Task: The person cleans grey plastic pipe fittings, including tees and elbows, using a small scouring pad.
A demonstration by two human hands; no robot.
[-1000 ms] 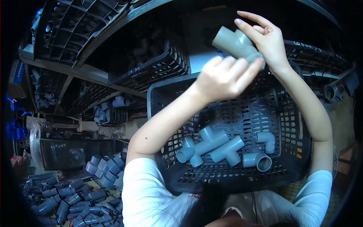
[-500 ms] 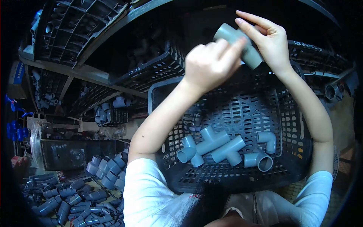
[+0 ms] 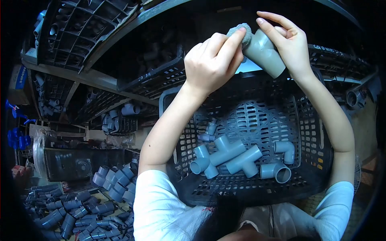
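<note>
At the top of the head view, my right hand (image 3: 291, 46) grips a grey pipe tee (image 3: 265, 52) by its upper right side, thumb and fingers curled around it. My left hand (image 3: 213, 60) is closed on a bunched grey cloth (image 3: 240, 33), which is at the tee's upper left end. Below both hands sits a black plastic crate (image 3: 257, 197). Inside it lie several grey pipe fittings, among them a tee (image 3: 244, 160), another tee (image 3: 226, 150), an elbow (image 3: 285, 150) and a second elbow (image 3: 276, 172).
A large heap of grey fittings (image 3: 76, 213) covers the lower left, with a stack of larger ones (image 3: 116, 181) beside it. Slatted crates (image 3: 161, 74) fill the shelf ahead. A metal shelf beam (image 3: 88, 78) runs along the left, and blue items (image 3: 18, 138) hang farther out.
My left hand has shifted left and up, off the tee's middle, and the cloth now shows. The tee has turned slightly and moved a little right with my right hand.
</note>
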